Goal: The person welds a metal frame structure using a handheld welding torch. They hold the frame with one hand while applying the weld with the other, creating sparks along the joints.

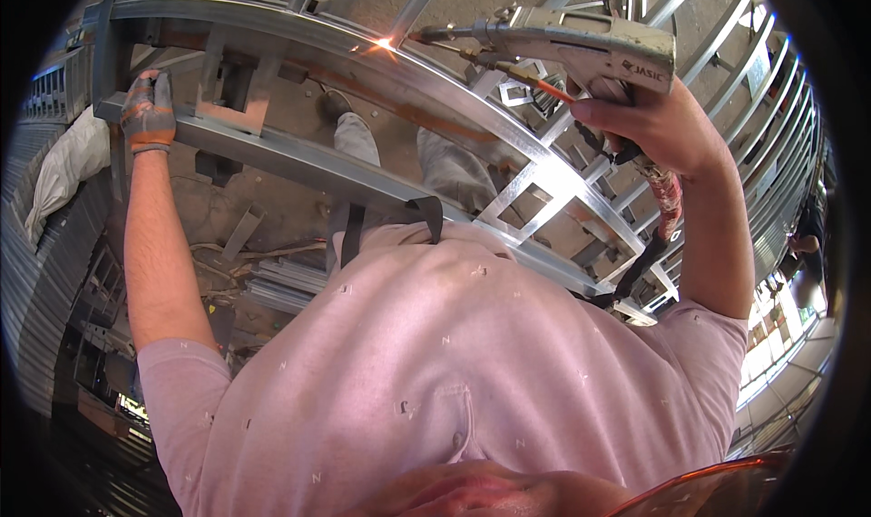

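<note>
My bare right hand point(658, 122) is wrapped round the handle of a pale handheld welding gun point(590, 41). The gun's nozzle points left, with a thin brass and orange feed tube running below it. A bright spark point(386, 43) glows just off the nozzle, on the long shiny upper rail point(272, 29) where a crossbar meets it. At the left, my left hand point(148, 118), in a grey and orange glove, grips the end of a square steel tube point(299, 159) of the same frame. Its fingertips are partly hidden by the glove's bend.
A red-wrapped hose point(667, 199) hangs from the gun beside my right forearm. Square metal plates point(544, 190) join the rails. More barred frames point(726, 45) stand at the right. White sacking point(68, 168) and corrugated sheet point(36, 272) lie left. Loose steel profiles point(281, 281) are on the floor.
</note>
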A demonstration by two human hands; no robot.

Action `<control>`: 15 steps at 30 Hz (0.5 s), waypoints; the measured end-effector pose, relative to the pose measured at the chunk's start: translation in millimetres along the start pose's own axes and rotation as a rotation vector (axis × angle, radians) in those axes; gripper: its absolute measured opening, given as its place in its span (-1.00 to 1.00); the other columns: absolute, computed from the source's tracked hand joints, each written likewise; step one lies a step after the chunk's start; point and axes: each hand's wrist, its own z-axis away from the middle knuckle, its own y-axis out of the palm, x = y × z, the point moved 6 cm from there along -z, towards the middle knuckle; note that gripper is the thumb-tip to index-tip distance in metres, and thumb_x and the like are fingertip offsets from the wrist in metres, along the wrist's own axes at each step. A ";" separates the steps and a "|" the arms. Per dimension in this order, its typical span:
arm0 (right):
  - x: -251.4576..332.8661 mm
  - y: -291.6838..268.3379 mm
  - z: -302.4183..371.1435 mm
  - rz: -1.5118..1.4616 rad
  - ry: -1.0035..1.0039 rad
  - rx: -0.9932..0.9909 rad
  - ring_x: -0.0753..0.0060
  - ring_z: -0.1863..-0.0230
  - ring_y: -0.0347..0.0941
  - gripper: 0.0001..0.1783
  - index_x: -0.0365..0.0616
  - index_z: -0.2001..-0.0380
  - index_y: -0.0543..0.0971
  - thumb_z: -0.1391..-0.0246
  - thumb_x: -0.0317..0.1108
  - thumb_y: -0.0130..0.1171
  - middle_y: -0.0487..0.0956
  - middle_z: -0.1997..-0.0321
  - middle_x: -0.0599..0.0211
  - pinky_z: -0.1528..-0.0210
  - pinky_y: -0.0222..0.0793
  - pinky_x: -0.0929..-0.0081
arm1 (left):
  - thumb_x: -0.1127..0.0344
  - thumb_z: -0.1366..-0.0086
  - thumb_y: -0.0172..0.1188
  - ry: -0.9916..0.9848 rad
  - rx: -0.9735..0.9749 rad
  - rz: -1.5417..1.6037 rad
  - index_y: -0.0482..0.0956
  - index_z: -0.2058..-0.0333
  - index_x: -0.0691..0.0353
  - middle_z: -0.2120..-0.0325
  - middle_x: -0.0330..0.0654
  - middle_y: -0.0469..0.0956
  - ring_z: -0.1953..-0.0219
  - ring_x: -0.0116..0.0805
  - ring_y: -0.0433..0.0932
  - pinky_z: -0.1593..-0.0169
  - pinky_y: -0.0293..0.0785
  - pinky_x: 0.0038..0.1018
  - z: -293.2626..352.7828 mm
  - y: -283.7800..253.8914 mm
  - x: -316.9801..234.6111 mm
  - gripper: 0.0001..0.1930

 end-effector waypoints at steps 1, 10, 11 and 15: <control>-0.7 0.3 1.0 0.010 0.002 0.001 0.62 0.49 0.44 -0.67 -0.22 0.06 0.71 -0.18 -0.28 0.49 0.62 0.40 0.46 0.44 0.40 0.54 | 0.02 -0.52 0.09 0.016 -0.011 -0.002 0.66 0.10 0.08 0.14 0.00 0.70 0.04 0.14 0.66 -0.02 0.56 -0.07 0.6 0.6 0.3 -0.70; 5.1 18.1 2.5 0.085 -0.071 -0.035 0.56 0.30 0.56 -0.58 -0.19 -0.05 0.69 -0.20 -0.23 0.49 0.72 0.24 0.35 0.22 0.55 0.47 | -0.03 -0.53 0.05 0.078 -0.023 -0.061 0.67 0.10 0.04 0.13 0.00 0.71 0.05 0.17 0.66 0.00 0.57 -0.03 1.8 4.4 9.7 -0.67; 5.4 20.0 3.3 0.090 -0.055 -0.033 0.54 0.28 0.57 -0.58 -0.19 -0.06 0.69 -0.20 -0.23 0.48 0.73 0.22 0.33 0.18 0.56 0.45 | -0.03 -0.54 0.04 0.097 -0.025 -0.070 0.67 0.10 0.03 0.12 0.01 0.70 0.05 0.17 0.66 -0.01 0.57 -0.02 2.5 4.7 9.7 -0.67; -2.4 28.0 5.0 0.060 -0.092 -0.059 0.47 0.19 0.60 -0.56 -0.19 -0.09 0.68 -0.20 -0.25 0.48 0.75 0.15 0.27 0.05 0.58 0.38 | -0.04 -0.54 0.04 0.091 -0.028 -0.086 0.67 0.10 0.03 0.12 0.02 0.70 0.04 0.18 0.65 -0.01 0.57 -0.02 1.3 6.2 8.9 -0.66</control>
